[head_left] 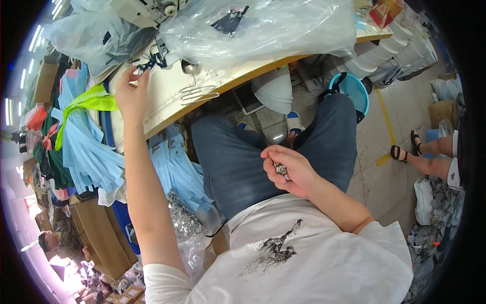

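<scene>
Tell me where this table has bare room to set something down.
The table shows two bare patches: right of the wire, between bag and front edge; and between left hand and wire. Crowded: the back, with bag and sewing machine; beyond the left hand, dark cords.

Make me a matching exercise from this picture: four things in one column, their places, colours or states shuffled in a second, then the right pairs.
Column one
1. left hand
2. right hand
3. basket
4. lime-green strip

Column two
A. turquoise
B. draped across light-blue strips
C. curled around silvery pieces
D. at the tabletop, next to dark cords

Right pairs: 1-D, 2-C, 3-A, 4-B
</scene>
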Action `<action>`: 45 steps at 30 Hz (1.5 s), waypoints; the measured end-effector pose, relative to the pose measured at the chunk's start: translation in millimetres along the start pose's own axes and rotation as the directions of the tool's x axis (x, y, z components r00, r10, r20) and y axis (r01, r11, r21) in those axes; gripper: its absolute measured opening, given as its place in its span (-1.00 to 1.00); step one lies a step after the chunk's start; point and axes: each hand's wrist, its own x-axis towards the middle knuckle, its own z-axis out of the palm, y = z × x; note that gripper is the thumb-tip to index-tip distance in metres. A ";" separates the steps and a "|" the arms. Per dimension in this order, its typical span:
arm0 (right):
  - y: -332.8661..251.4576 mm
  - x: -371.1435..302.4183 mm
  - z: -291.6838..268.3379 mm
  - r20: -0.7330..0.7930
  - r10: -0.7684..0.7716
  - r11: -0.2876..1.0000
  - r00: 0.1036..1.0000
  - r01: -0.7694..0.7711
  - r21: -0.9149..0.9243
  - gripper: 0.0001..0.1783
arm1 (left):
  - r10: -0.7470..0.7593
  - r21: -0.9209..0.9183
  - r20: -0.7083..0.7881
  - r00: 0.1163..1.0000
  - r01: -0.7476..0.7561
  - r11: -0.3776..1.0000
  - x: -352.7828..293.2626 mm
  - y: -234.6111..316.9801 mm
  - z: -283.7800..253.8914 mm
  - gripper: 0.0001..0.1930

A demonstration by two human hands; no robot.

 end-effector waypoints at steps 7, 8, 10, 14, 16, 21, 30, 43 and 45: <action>4.7 5.0 -1.0 0.047 0.033 0.998 0.998 -0.031 -0.049 -0.75 | -0.126 0.341 0.034 0.991 0.107 0.934 -9.5 -8.7 -5.7 -0.69; 5.5 4.4 -1.2 0.043 0.027 0.999 0.999 -0.025 -0.048 -0.75 | -0.118 0.342 0.023 0.993 0.103 0.934 -11.1 -8.7 -6.5 -0.70; 6.1 3.6 -0.5 0.039 0.027 0.999 0.999 -0.025 -0.048 -0.74 | -0.115 0.345 0.010 0.993 0.105 0.933 -13.8 -12.7 -10.6 -0.71; 3.2 2.2 -1.4 0.020 -0.008 0.999 1.000 0.009 -0.044 -0.72 | -0.104 0.044 -0.039 0.994 0.106 0.993 -16.0 -25.6 -17.9 -0.73; 1.6 0.7 -4.7 0.002 0.009 1.000 1.000 -0.009 -0.018 -0.72 | -0.106 -0.216 -0.089 0.990 0.085 0.973 -20.2 -20.9 -24.0 -0.77; -1.7 -3.6 -6.4 0.109 -0.023 0.997 0.994 0.015 0.071 -0.76 | -0.163 -0.617 0.024 0.986 0.142 0.774 -78.6 58.7 -41.2 -0.74; 1.3 -0.8 -10.7 0.118 -0.048 0.998 0.992 0.044 0.038 -0.77 | -0.199 -0.695 0.693 0.693 0.716 0.070 -230.9 120.9 6.4 -0.82; 5.9 -1.5 -7.9 0.149 -0.151 0.987 0.977 0.156 -0.024 -0.79 | -0.183 -0.693 0.588 0.788 0.607 0.389 -257.4 136.0 14.3 -0.87; 3.8 -3.5 -5.3 0.126 -0.133 0.991 0.983 0.134 -0.003 -0.79 | -0.204 -0.684 0.598 0.775 0.627 0.373 -257.2 137.8 14.6 -0.88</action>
